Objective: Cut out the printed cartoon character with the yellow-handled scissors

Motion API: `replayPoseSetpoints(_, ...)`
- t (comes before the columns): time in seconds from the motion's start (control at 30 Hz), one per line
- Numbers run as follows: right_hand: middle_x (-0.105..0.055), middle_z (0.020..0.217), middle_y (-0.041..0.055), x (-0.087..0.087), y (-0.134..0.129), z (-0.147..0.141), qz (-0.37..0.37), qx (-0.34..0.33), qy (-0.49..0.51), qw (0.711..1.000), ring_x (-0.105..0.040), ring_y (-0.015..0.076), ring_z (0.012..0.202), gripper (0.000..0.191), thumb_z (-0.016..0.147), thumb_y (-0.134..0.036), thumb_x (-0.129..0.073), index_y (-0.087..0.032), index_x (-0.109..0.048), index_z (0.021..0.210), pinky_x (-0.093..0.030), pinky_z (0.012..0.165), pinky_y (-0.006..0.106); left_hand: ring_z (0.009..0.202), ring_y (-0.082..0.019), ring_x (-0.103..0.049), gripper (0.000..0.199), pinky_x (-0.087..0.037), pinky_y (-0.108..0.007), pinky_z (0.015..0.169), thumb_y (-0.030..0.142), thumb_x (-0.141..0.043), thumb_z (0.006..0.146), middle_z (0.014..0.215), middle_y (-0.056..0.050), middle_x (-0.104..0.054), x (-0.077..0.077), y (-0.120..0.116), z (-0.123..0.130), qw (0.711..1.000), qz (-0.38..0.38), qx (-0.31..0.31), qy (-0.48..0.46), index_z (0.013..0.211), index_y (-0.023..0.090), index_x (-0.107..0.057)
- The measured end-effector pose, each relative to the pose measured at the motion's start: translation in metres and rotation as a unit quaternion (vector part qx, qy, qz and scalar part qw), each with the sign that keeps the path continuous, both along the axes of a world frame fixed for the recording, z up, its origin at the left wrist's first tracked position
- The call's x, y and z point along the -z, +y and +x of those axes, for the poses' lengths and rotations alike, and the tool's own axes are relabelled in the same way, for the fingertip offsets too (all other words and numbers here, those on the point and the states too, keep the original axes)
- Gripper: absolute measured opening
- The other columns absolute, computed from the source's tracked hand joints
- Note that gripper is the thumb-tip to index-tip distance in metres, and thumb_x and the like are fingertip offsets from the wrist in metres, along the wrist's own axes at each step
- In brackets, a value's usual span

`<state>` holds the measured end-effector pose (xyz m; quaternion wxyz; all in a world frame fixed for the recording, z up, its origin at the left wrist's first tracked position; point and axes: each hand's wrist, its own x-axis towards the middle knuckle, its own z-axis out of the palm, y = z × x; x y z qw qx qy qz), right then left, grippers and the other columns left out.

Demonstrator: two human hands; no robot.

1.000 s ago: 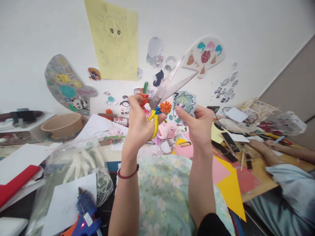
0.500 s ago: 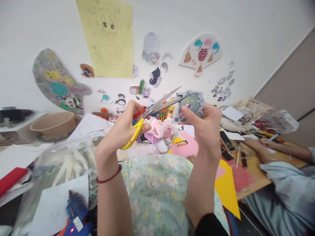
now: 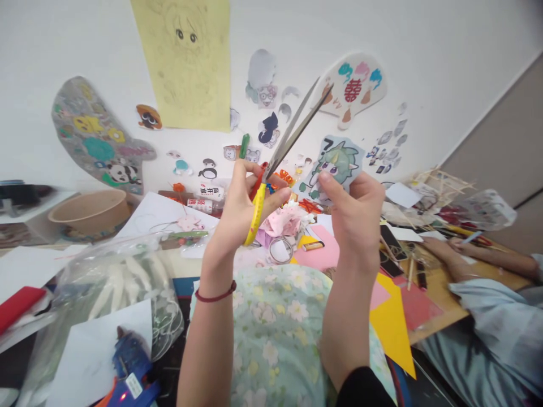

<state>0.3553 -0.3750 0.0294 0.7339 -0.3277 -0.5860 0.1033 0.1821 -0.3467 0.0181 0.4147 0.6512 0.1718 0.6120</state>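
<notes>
My left hand (image 3: 246, 209) holds scissors (image 3: 258, 217) by their yellow and red handles. The blades are slightly parted and point up and to the right, away from the paper. Between the thumb and fingers of my right hand (image 3: 358, 206) is a paper cutout (image 3: 337, 164) showing a green-haired cartoon figure. The thumb covers part of its lower front. The blades stand to the left of the cutout, not touching it.
Drawings and a fan-shaped cutout (image 3: 367, 85) hang on the wall. A tan basin (image 3: 91, 215) stands left. Pink cloth (image 3: 283, 220) and a tape roll (image 3: 280, 249) lie ahead. At lower left is a blue glue gun (image 3: 129, 362). A person's hands (image 3: 445, 254) are at the right.
The scissors have swung upward and away from the cutout as my left hand shifted right. The cutout has been raised and shows more fully in my right hand.
</notes>
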Motion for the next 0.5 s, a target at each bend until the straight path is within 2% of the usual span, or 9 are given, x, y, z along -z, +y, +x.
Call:
replayPoseSetpoints(0.13,-0.073,0.081,0.0005,0.001,0.001,-0.005,-0.005,0.014,-0.016,1.000,-0.067,0.0173,0.071,0.016,0.081,-0.041,-0.077,-0.026,-0.072,0.084,-0.060,0.068,0.038,0.068,-0.011,-0.062,0.051,-0.045,-0.026,0.057,0.032,-0.089,0.068,0.088,0.000,-0.066,-0.005,-0.005,0.012,0.997,-0.021,0.023,-0.069,0.095,0.025,-0.045)
replayPoseSetpoints(0.27,-0.074,0.086,0.0011,0.002,0.002,-0.009,0.005,0.006,-0.013,1.000,-0.069,0.0187,0.077,0.014,0.081,-0.038,-0.077,-0.026,-0.072,0.087,-0.060,0.071,0.039,0.072,-0.012,-0.064,0.047,-0.047,-0.027,0.059,0.031,-0.085,0.072,0.085,0.000,-0.068,-0.009,-0.009,0.011,0.997,-0.006,-0.002,-0.070,0.096,0.025,-0.046)
replayPoseSetpoints(0.33,-0.074,0.085,0.0009,0.002,0.003,-0.010,0.010,0.003,-0.008,1.000,-0.070,0.0191,0.077,0.015,0.080,-0.039,-0.078,-0.026,-0.072,0.087,-0.060,0.071,0.039,0.072,-0.013,-0.065,0.045,-0.048,-0.028,0.060,0.037,-0.084,0.075,0.081,0.001,-0.067,-0.010,-0.011,0.009,0.997,0.005,-0.009,-0.074,0.094,0.025,-0.045)
replayPoseSetpoints(0.43,-0.075,0.089,0.0018,0.002,0.003,-0.013,0.012,0.010,-0.008,1.000,-0.072,0.0208,0.082,0.019,0.080,-0.043,-0.078,-0.026,-0.072,0.088,-0.061,0.074,0.041,0.066,-0.012,-0.063,0.048,-0.048,-0.028,0.058,0.043,-0.084,0.074,0.078,0.002,-0.066,-0.010,-0.013,0.006,0.997,0.024,-0.023,-0.073,0.094,0.025,-0.044)
replayPoseSetpoints(0.5,-0.076,0.091,0.0025,0.003,0.004,-0.015,0.008,0.012,-0.010,1.000,-0.072,0.0216,0.083,0.020,0.079,-0.044,-0.078,-0.027,-0.072,0.088,-0.062,0.074,0.042,0.059,-0.010,-0.058,0.050,-0.046,-0.027,0.055,0.040,-0.086,0.073,0.078,0.003,-0.067,-0.010,-0.013,0.005,0.997,0.028,-0.042,-0.062,0.094,0.025,-0.043)
